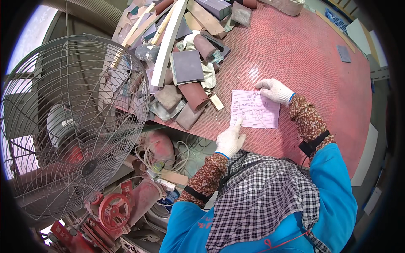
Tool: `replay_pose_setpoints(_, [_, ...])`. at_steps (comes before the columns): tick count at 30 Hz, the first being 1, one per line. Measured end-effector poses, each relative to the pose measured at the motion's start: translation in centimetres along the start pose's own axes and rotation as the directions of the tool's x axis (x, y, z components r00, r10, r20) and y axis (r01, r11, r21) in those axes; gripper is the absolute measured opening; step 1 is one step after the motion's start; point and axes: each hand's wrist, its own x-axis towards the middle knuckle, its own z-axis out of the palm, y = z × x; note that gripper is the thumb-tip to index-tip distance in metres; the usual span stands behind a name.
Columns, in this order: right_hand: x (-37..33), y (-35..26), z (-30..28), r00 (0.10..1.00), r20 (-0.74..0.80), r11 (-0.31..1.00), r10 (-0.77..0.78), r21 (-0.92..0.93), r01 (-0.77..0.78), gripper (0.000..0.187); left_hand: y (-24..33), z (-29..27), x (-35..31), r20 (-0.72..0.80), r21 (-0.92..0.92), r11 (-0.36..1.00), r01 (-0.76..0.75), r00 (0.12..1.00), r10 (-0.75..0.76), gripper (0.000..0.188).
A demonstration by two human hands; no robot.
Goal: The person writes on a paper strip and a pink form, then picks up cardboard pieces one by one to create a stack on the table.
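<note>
A sheet of paper (253,110), pale pink-purple with a printed table and handwriting, lies on the red surface in front of me. My left hand (230,141), in a white knit glove, points with its index finger resting on the sheet's lower left edge, the thumb held apart. At the sheet's upper right corner lies my right hand (276,91), also gloved, its slightly bent fingers reaching past the top edge and the thumb apart from them. The palm covers that corner. Neither hand lifts the paper.
The red textured tabletop (308,55) bears a heap of sanding blocks, rolls and wooden strips at the left, including a dark square pad (188,66). A small grey piece (343,54) lies far right. A large wire-guarded fan (76,126) stands left, above a red handwheel (114,211).
</note>
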Motion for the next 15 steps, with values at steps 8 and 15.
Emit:
replay_pose_setpoints(8, [-0.02,0.0,-0.06,1.0,-0.003,1.0,-0.002,-0.013,0.002,0.043,-0.1,0.09,0.03,-0.013,-0.004,1.0,-0.015,1.0,0.015,0.075])
replay_pose_setpoints(15, [-0.07,-0.01,0.06,1.0,-0.004,1.0,0.003,0.027,-0.003,0.042,-0.42,0.66,0.18,-0.088,0.014,1.0,-0.018,0.996,0.019,0.076])
